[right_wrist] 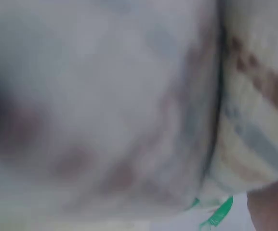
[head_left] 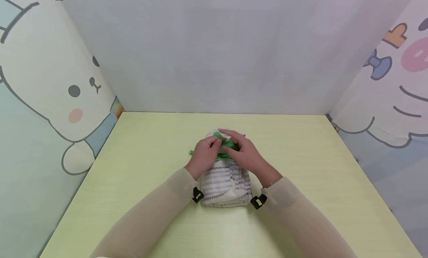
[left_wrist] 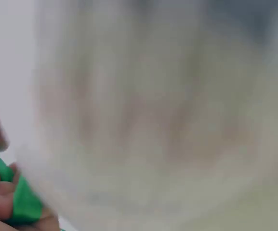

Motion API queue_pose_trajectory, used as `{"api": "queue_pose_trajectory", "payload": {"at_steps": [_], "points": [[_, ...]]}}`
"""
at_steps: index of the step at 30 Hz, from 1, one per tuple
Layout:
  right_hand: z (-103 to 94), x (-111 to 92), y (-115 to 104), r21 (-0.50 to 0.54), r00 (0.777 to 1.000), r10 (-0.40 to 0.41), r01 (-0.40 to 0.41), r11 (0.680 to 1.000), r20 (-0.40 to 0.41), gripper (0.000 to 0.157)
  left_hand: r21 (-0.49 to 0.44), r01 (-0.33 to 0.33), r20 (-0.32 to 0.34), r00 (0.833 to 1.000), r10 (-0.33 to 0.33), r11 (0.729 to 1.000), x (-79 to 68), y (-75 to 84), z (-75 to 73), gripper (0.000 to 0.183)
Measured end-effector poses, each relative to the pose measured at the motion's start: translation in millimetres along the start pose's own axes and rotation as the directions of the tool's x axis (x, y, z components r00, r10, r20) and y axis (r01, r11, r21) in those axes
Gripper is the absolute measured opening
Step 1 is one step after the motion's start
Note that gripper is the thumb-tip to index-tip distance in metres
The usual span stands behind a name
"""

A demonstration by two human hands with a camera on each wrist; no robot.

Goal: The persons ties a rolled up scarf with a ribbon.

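A folded cloth (head_left: 217, 182) with striped, checked bands lies on the table, a green ribbon (head_left: 229, 143) round its upper part. My left hand (head_left: 205, 154) pinches the ribbon between thumb and forefinger. From the other side, my right hand (head_left: 246, 152) curls its thumb and fingers about the ribbon over the bundle. One loose ribbon end sticks out left of my left hand. Close up in the left wrist view, the ribbon (left_wrist: 25, 204) passes over fingers at the lower left. Blurred cloth (right_wrist: 261, 115) fills most of the right wrist view, with a ribbon end (right_wrist: 220, 211) below.
The pale yellow table (head_left: 147, 146) extends around the bundle. A plain grey-white backdrop (head_left: 214, 57) rises at its far edge, and cartoon-printed panels (head_left: 36, 87) stand along both sides. Small black devices (head_left: 197, 195) sit at both wrists, beside the cloth.
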State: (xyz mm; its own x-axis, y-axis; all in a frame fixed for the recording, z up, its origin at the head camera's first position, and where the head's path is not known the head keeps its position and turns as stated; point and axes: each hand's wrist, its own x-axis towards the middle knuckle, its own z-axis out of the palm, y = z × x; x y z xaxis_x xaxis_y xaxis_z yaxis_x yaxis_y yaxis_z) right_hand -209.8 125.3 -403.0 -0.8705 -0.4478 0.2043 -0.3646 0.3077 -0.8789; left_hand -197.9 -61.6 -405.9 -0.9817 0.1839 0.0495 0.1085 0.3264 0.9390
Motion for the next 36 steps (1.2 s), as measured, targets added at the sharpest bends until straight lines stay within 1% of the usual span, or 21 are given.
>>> {"api": "queue_pose_trajectory", "payload": {"at_steps": [1, 3, 6, 9, 11, 13, 16, 18, 19, 21, 24, 26, 28, 29, 30, 31, 32, 33, 34, 35, 36], "points": [[-0.8, -1, -1, -0.046, 1.000, -0.026, 0.026, 0.999, 0.017, 0.050, 0.078, -0.015, 0.005, 1.000, 0.015, 0.997, -0.8, 2.2, -0.6, 0.036], [-2.2, -1, -4, -0.109, 0.997, -0.049, 0.055, 0.993, 0.057, 0.048, 0.212, -0.049, 0.023, 0.999, 0.045, 0.976, -3.3, 7.8, -1.8, 0.033], [-3.3, -2, -6, -0.150, 0.996, -0.028, 0.040, 0.988, 0.081, 0.049, 0.366, -0.127, 0.058, 0.992, 0.114, 0.922, -7.3, 14.9, -2.3, 0.034], [-3.6, -2, -5, -0.167, 0.997, 0.014, -0.002, 0.986, 0.070, 0.046, 0.462, -0.176, 0.082, 0.984, 0.156, 0.869, -9.9, 19.5, -2.4, 0.034], [-3.4, -2, -3, -0.145, 0.998, 0.036, -0.028, 0.989, 0.057, 0.040, 0.498, -0.186, 0.081, 0.982, 0.168, 0.847, -10.5, 20.9, -1.8, 0.033], [-3.0, -3, -1, -0.091, 0.998, 0.057, -0.054, 0.994, 0.034, 0.035, 0.538, -0.189, 0.078, 0.981, 0.175, 0.821, -10.8, 22.2, -1.1, 0.032], [-2.4, -3, 2, 0.050, 0.997, 0.072, -0.072, 0.996, -0.005, 0.037, 0.601, -0.198, 0.078, 0.979, 0.190, 0.774, -11.3, 23.8, 0.1, 0.030], [-1.8, -3, 3, 0.134, 0.995, 0.093, -0.089, 0.987, -0.028, 0.040, 0.643, -0.214, 0.084, 0.974, 0.210, 0.735, -11.8, 25.1, 0.5, 0.029], [-1.6, -2, 4, 0.164, 0.994, 0.106, -0.099, 0.982, -0.037, 0.042, 0.654, -0.220, 0.086, 0.972, 0.218, 0.723, -12.2, 26.1, 0.5, 0.029], [-1.1, -1, 5, 0.203, 0.988, 0.146, -0.133, 0.970, -0.054, 0.044, 0.672, -0.225, 0.088, 0.970, 0.226, 0.705, -12.3, 27.7, 0.2, 0.029], [-0.5, 3, 4, 0.227, 0.976, 0.208, -0.191, 0.955, -0.056, 0.044, 0.685, -0.226, 0.102, 0.971, 0.215, 0.692, -12.4, 30.6, -0.4, 0.028], [-0.4, 5, 3, 0.233, 0.971, 0.234, -0.217, 0.948, -0.049, 0.042, 0.700, -0.227, 0.122, 0.972, 0.200, 0.677, -11.9, 31.3, -0.3, 0.027], [-1.1, 6, 2, 0.258, 0.969, 0.247, -0.231, 0.938, -0.030, 0.036, 0.715, -0.234, 0.140, 0.971, 0.193, 0.659, -11.5, 31.3, 0.1, 0.024], [-1.5, 6, 3, 0.291, 0.968, 0.250, -0.233, 0.928, -0.022, 0.031, 0.716, -0.236, 0.148, 0.971, 0.187, 0.657, -11.5, 30.8, 0.4, 0.024], [-2.0, 6, 4, 0.338, 0.966, 0.256, -0.234, 0.912, -0.021, 0.025, 0.713, -0.233, 0.148, 0.972, 0.183, 0.661, -11.2, 29.9, 0.7, 0.024], [-2.7, 6, 4, 0.392, 0.965, 0.260, -0.232, 0.890, -0.019, 0.019, 0.705, -0.228, 0.145, 0.973, 0.178, 0.672, -11.0, 28.9, 0.9, 0.024], [-3.6, 5, 4, 0.450, 0.965, 0.262, -0.227, 0.864, -0.016, 0.014, 0.690, -0.215, 0.136, 0.976, 0.168, 0.692, -10.9, 27.8, 1.1, 0.025], [-4.2, 5, 5, 0.510, 0.965, 0.263, -0.220, 0.832, -0.013, 0.012, 0.666, -0.200, 0.123, 0.980, 0.158, 0.719, -10.8, 26.5, 1.2, 0.026], [-4.7, 5, 6, 0.564, 0.966, 0.258, -0.210, 0.798, -0.005, 0.013, 0.633, -0.177, 0.106, 0.984, 0.142, 0.754, -10.8, 25.2, 1.2, 0.026], [-5.0, 4, 6, 0.607, 0.967, 0.254, -0.203, 0.768, 0.002, 0.015, 0.591, -0.150, 0.084, 0.989, 0.125, 0.792, -10.8, 23.9, 1.2, 0.027], [-5.4, 4, 7, 0.637, 0.969, 0.246, -0.196, 0.746, 0.010, 0.018, 0.543, -0.121, 0.062, 0.993, 0.104, 0.831, -10.9, 22.7, 1.0, 0.028]]}}
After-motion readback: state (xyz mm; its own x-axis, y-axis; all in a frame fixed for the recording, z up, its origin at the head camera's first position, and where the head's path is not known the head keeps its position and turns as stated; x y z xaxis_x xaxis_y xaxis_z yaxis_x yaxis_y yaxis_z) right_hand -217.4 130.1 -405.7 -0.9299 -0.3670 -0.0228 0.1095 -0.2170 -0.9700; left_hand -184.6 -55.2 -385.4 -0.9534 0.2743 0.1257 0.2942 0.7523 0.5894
